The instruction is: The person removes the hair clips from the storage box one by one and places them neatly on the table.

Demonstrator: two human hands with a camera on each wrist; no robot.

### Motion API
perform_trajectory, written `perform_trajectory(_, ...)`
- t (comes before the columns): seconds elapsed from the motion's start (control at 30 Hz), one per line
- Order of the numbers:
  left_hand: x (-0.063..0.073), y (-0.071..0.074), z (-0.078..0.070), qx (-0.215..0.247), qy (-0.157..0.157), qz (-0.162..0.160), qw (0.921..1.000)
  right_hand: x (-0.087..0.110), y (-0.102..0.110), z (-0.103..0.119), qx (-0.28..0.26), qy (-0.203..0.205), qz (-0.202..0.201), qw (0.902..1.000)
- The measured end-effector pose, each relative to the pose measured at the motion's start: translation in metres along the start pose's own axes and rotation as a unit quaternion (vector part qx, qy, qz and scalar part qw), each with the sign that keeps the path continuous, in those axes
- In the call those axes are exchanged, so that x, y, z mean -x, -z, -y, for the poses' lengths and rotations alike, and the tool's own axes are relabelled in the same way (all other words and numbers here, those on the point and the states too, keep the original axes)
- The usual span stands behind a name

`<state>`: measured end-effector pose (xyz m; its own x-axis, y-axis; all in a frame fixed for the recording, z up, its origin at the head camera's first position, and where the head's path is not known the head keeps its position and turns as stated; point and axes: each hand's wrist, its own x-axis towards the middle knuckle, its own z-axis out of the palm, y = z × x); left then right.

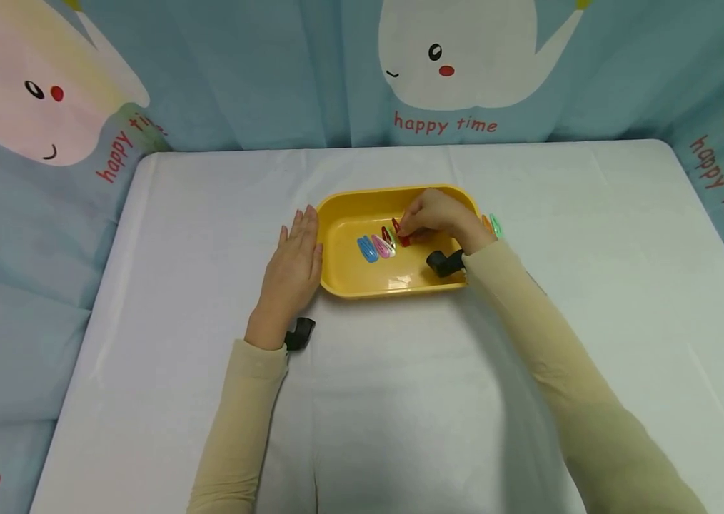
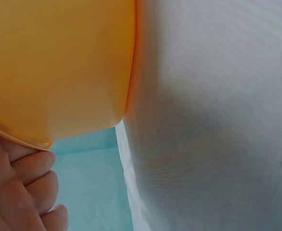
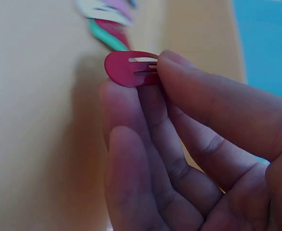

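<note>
My right hand (image 1: 439,214) reaches into a yellow plastic tray (image 1: 349,277) and pinches a red snap hair clip (image 3: 119,69) between thumb and fingers. Left of it in the tray lies a row of hair clips: a blue one (image 1: 367,248), a pink one (image 1: 383,247) and a dark red one (image 1: 388,234), with a bit of green showing beside them. Against the tray's left end rests my left hand (image 1: 295,260), fingers straight. In the left wrist view its fingertips touch the rim beside the tray's outer wall (image 2: 59,72).
Just outside the tray's right end, partly behind my right wrist, are an orange clip (image 1: 485,223) and a green clip (image 1: 495,225). A white cloth covers the table (image 1: 388,400). Blue curtains (image 1: 259,78) with whale prints hang along its back and sides.
</note>
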<state>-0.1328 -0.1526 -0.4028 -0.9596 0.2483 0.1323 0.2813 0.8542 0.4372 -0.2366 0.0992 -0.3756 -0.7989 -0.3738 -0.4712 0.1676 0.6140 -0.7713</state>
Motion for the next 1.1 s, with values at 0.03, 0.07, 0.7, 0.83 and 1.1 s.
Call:
perform_trajectory(0.03, 0.000, 0.000, 0.000, 0.001, 0.000, 0.000, 1.0000, 0.001, 0.001, 0.000, -0.009, 0.001, 0.000, 1.0000)
perform_trajectory(0.07, 0.000, 0.001, 0.001, 0.000, 0.001, 0.000, 1.0000, 0.002, 0.002, -0.001, -0.016, 0.002, -0.001, 0.9999)
perform_trajectory(0.7, 0.002, 0.001, 0.000, 0.000, -0.006, 0.003, 1.0000, 0.035, 0.023, -0.007, -0.091, 0.045, -0.018, 0.9947)
perform_trajectory(0.83, 0.005, 0.005, -0.004, -0.014, -0.007, 0.015, 0.9998, 0.048, 0.026, -0.016, -0.124, 0.061, -0.025, 0.9901)
perform_trajectory(1.1, 0.015, 0.008, -0.012, -0.021, 0.004, 0.044, 0.9988, 0.067, 0.034, -0.028, -0.194, 0.113, -0.030, 0.9740)
